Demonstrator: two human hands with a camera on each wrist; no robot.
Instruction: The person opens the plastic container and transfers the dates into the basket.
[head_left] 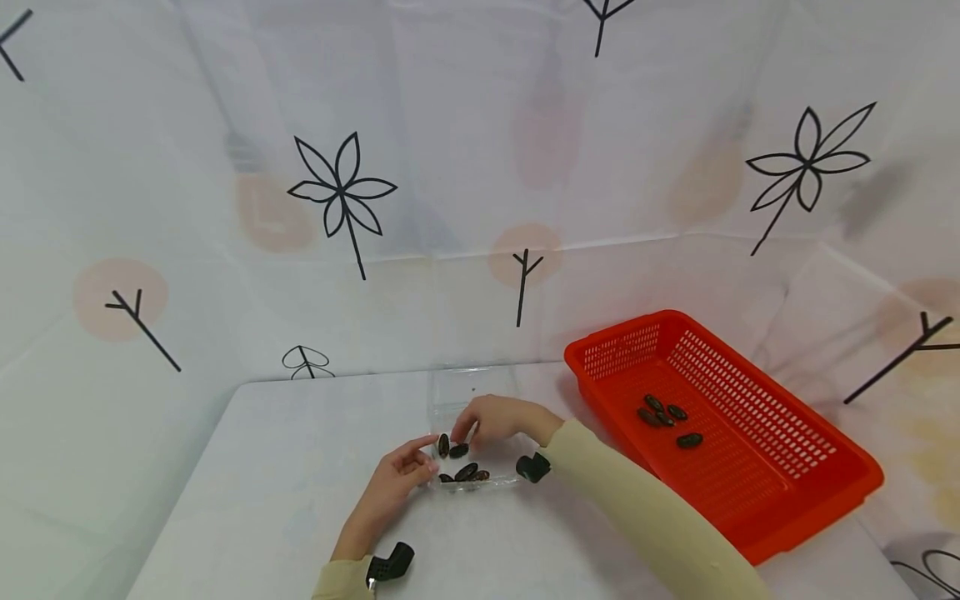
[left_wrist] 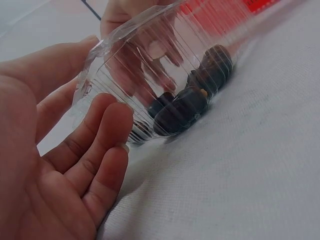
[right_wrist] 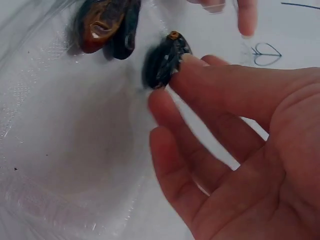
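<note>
The right hand point(right_wrist: 240, 150) pinches one dark shell point(right_wrist: 166, 59) between thumb and fingertip, inside a clear plastic box point(head_left: 472, 392) on the white table point(head_left: 285, 500). The shell looks small, light, hard and shiny, so it may slip; holding it by its long sides seems best. More shells point(left_wrist: 190, 100) lie in the box. The left hand point(left_wrist: 65, 165) is open, fingers resting on the thin, bendy box wall. A red basket point(head_left: 787, 492) nearby holds a few shells. No writing can be read
</note>
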